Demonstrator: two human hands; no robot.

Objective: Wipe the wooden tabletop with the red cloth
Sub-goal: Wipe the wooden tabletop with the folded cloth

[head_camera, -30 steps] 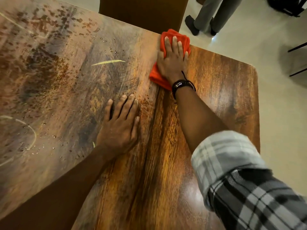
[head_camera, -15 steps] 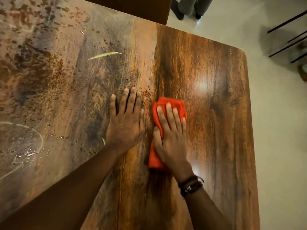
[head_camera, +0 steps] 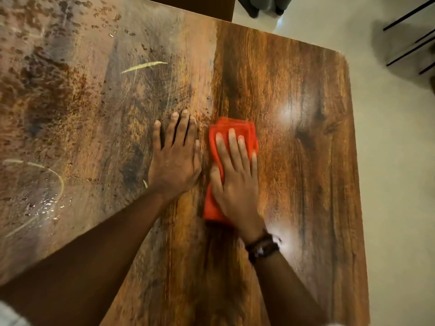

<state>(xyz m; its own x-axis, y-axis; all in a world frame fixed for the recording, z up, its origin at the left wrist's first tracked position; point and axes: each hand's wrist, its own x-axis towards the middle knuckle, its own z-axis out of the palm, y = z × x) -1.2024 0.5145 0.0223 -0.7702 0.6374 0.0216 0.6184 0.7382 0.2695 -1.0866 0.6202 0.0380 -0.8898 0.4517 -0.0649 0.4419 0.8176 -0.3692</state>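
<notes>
The wooden tabletop (head_camera: 306, 161) fills most of the view. Its left part is dull with smears, droplets and pale streaks, while the right part looks darker and glossy. A folded red cloth (head_camera: 233, 128) lies near the middle. My right hand (head_camera: 235, 182) presses flat on the cloth with straight fingers and covers much of it. Just to its left, my left hand (head_camera: 175, 158) rests flat on the bare wood, fingers spread, almost touching the cloth.
The table's right edge and rounded far right corner (head_camera: 341, 55) border a pale floor (head_camera: 395, 184). A dark chair back (head_camera: 200, 5) stands at the far edge. A person's feet (head_camera: 263, 8) are beyond it. Thin black metal legs (head_camera: 409, 38) show at the upper right.
My right hand has pulled the red cloth from the table's far edge back towards me, beside my left hand. In the last half second it barely shifted. My left hand stayed flat.
</notes>
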